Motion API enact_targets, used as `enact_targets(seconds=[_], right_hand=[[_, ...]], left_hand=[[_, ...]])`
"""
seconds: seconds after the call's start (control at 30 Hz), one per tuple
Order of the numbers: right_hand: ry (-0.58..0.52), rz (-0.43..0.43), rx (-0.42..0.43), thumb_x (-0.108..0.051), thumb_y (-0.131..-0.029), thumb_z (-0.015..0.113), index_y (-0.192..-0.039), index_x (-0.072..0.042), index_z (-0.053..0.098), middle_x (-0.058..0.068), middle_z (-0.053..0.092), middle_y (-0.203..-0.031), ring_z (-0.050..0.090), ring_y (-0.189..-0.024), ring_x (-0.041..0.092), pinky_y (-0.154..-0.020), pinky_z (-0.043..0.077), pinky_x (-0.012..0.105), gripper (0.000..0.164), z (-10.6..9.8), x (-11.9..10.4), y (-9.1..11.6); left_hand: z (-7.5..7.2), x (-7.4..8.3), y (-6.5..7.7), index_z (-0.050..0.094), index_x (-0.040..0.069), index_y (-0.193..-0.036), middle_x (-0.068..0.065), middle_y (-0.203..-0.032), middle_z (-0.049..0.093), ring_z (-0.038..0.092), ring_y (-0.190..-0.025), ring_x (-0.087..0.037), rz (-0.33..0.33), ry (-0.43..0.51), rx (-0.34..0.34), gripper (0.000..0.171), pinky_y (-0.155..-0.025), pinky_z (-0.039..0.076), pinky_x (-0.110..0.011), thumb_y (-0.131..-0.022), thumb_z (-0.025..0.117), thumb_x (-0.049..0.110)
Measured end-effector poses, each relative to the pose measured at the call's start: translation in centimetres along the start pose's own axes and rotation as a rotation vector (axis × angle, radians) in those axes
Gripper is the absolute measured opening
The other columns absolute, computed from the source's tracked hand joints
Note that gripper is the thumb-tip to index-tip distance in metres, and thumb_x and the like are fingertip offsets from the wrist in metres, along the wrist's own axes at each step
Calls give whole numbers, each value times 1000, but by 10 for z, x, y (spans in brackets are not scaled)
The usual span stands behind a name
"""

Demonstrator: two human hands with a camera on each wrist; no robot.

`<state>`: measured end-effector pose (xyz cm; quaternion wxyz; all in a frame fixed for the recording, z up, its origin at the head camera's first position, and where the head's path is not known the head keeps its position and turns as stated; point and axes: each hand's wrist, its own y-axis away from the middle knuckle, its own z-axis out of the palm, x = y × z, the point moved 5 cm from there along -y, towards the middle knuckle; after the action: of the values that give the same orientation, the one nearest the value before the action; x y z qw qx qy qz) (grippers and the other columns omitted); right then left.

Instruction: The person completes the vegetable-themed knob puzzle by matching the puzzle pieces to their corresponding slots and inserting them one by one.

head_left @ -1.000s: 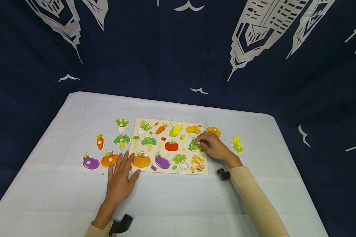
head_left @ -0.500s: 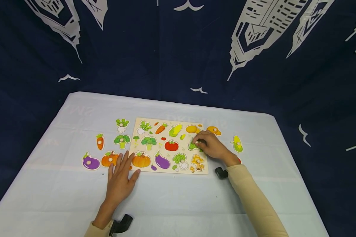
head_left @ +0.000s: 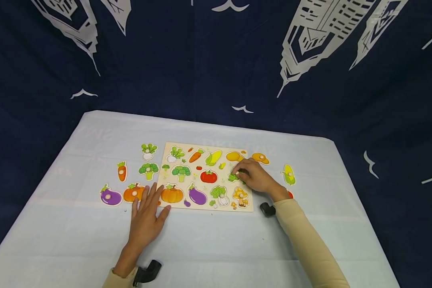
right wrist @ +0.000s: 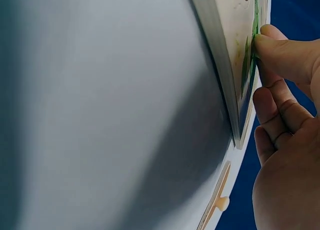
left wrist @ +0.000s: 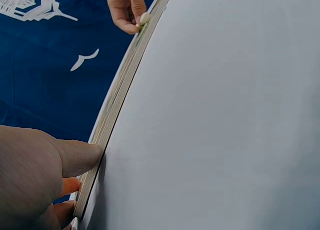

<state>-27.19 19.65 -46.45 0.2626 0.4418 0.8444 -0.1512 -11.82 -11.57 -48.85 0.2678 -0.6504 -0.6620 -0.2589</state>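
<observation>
A wooden vegetable puzzle board (head_left: 223, 176) lies on the white table. My left hand (head_left: 145, 220) rests with spread fingers at its lower left corner, fingertips over the edge of the loose pumpkin piece (head_left: 131, 193). In the left wrist view, the left thumb (left wrist: 80, 157) presses the board's side. My right hand (head_left: 258, 176) pinches a green leafy vegetable piece (head_left: 233, 177) at the board's right side, the fingers covering much of it. Bok choy (head_left: 219, 195) and mushroom (head_left: 239, 194) pieces, with knobs, sit in the board's bottom row.
Loose turnip (head_left: 148, 152), broccoli (head_left: 149, 171), carrot (head_left: 122, 172) and eggplant (head_left: 110, 197) pieces lie left of the board. On the right are potato (head_left: 261, 158) and corn (head_left: 289, 175) pieces, plus a red piece (head_left: 291, 195) mostly hidden by the right wrist. A dark patterned cloth (head_left: 187, 60) hangs behind.
My right hand has shifted slightly left over the green piece, and the red piece now shows beside the wrist. The left hand stays where it was.
</observation>
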Motion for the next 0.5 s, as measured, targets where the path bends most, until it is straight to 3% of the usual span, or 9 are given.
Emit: enact_targets(seconds=[0.5], right_hand=[[-26, 4, -1, -6, -96, 65, -104, -16, 72, 1, 66, -109, 53, -103, 19, -94, 44, 39, 15, 2, 2, 1]], left_hand=[[1, -1, 0, 34, 3, -155, -24, -164, 22, 8, -153, -44, 8, -5, 7, 67, -118, -5, -66, -96, 64, 17]])
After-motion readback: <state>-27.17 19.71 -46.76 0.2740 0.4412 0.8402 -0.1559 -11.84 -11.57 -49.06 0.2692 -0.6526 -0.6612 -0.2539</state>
